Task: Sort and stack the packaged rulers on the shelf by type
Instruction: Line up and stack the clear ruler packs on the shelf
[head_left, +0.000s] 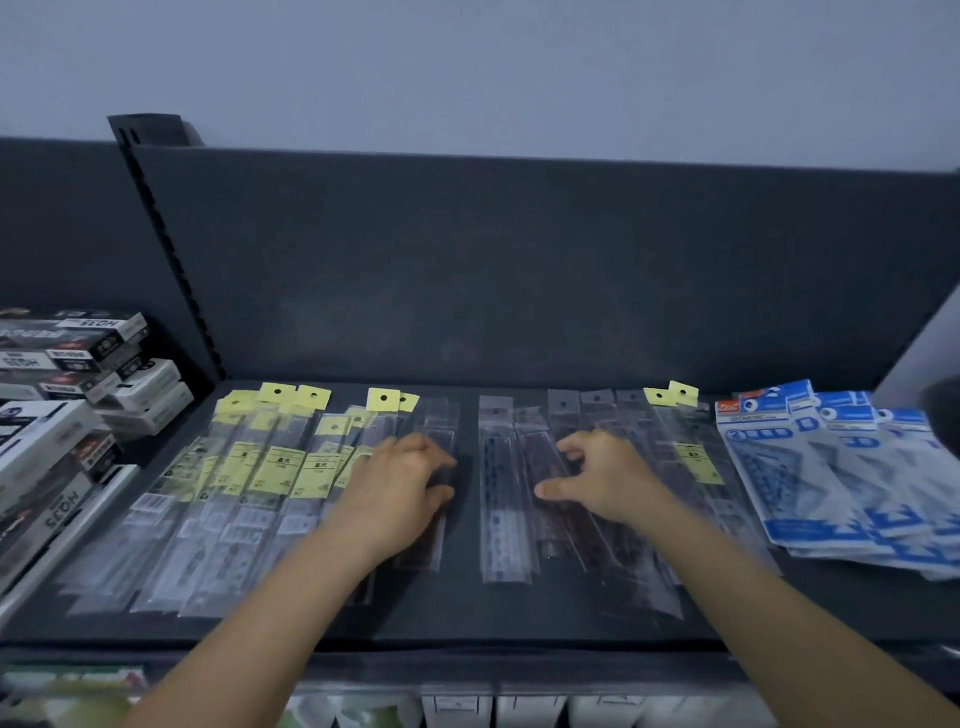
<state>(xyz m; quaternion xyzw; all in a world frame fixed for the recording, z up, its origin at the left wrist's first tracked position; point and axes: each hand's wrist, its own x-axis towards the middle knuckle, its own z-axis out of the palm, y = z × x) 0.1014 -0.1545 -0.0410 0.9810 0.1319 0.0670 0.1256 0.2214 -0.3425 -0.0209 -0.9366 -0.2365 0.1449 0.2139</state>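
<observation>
Long packaged rulers lie side by side on a dark shelf (467, 616). Several yellow-labelled ruler packs (270, 470) overlap at the left. Clear packs with dark rulers (506, 493) fill the middle, and one more yellow-labelled pack (693, 460) lies at their right. My left hand (395, 486) lies at the right edge of the yellow group, thumb and curled fingers pinching a clear dark-ruler pack (434, 525). A bare strip of shelf separates it from my right hand (602, 475), which is arched, with bent fingertips pressing on the middle clear packs and the thumb stretched to the left.
Blue-and-white geometry set packs (810, 467) fan out at the right end of the shelf. Stacked black-and-white boxes (78, 364) stand on the neighbouring shelf at the left. A dark back panel (519, 260) rises behind the rulers. A lower shelf with goods (519, 712) shows below.
</observation>
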